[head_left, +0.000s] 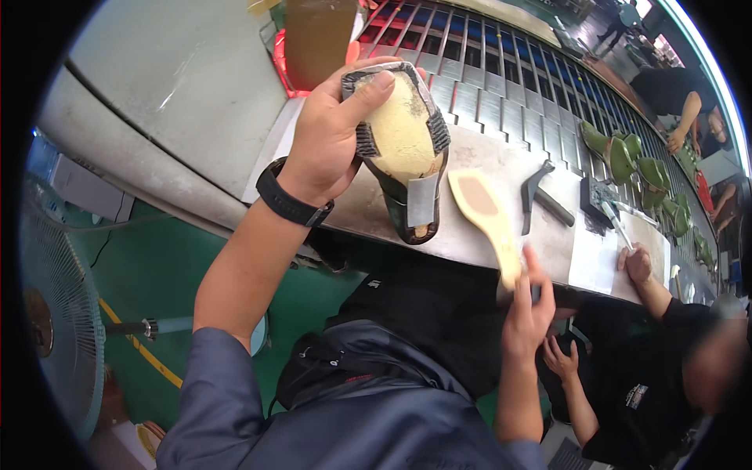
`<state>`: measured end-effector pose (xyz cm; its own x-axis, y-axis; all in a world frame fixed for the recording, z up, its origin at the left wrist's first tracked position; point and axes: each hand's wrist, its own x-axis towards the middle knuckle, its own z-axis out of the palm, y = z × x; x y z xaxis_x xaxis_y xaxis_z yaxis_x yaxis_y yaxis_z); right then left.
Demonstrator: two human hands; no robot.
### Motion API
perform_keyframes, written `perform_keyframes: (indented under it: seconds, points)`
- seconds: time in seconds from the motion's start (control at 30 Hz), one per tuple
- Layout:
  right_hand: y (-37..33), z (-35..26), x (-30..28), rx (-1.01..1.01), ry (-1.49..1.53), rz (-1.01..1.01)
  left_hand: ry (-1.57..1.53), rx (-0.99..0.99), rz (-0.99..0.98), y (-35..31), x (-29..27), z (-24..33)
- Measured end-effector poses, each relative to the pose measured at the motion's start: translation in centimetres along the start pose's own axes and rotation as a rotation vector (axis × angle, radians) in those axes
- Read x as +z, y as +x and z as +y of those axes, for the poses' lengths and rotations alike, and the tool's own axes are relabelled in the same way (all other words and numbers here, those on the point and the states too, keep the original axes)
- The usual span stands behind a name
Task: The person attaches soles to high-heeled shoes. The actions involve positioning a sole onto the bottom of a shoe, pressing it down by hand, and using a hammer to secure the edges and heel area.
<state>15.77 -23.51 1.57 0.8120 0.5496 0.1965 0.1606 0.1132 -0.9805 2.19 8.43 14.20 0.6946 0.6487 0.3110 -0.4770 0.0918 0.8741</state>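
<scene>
Past the bench edge (468,249) juts a sole (479,197); left hand (329,133) grips shoe (401,137).

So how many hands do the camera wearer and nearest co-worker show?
4: wearer's left hand gripping the upturned shoe, right hand near the cream insole; co-worker's upper hand holding a pale-handled tool, lower hand off the bench.
</scene>
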Motion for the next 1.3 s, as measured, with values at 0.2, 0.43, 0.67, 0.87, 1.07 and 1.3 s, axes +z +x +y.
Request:
perform_keyframes:
  seconds: [0.2, 0.43, 0.67, 0.87, 1.07, 1.3]
  points:
    - [-4.5, 0.7, -0.2, 0.652, 0.5, -0.208, -0.133, -0.023, -0.136, 0.3, 2.9, 0.3]
    - [-2.3, -1.5, 1.0, 0.289, 0.541, -0.139, -0.149, -0.045, -0.283, -0.4, 4.3, -1.0]
    - [1.3, -11.0, 6.5, 0.185, 0.469, -0.428, -0.094, -0.028, -0.417, -1.6, 5.6, -1.1]
    - [2.5, -11.4, 8.7, 0.237, 0.415, -0.489, -0.201, -0.042, -0.425, -2.5, 5.3, -1.2]
    - [2.0, -10.5, 9.4, 0.103, 0.351, -0.454, -0.149, -0.096, -0.349, -3.5, 5.7, 0.1]
    - [1.7, -10.4, 9.9, 0.074, 0.312, -0.463, -0.183, -0.1, -0.368, -3.8, 4.9, -0.3]
